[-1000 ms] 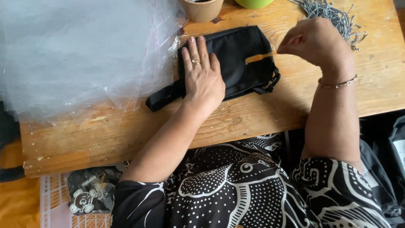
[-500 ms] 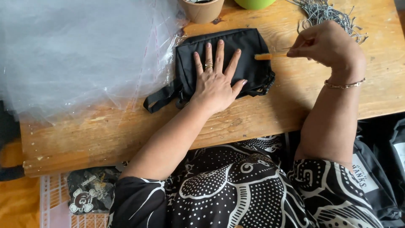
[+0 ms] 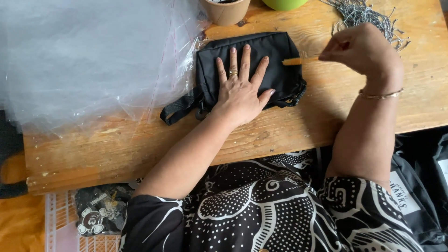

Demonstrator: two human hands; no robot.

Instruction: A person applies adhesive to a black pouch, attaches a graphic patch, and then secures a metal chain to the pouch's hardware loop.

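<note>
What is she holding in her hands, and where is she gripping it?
The right hand pinches a thin yellow stick by its right end. The left hand holds nothing; it lies flat, fingers spread, on the black pouch.

Matt black cloth pouch (image 3: 247, 70) (woven strap), rough wood table (image 3: 116, 144), glossy plastic bags (image 3: 88, 56).

A small packing workshop is showing here: clear bags (image 3: 88, 56) are piling at upper left, tag strings (image 3: 368, 14) are lying at upper right on a worn wooden surface (image 3: 140, 144).
</note>
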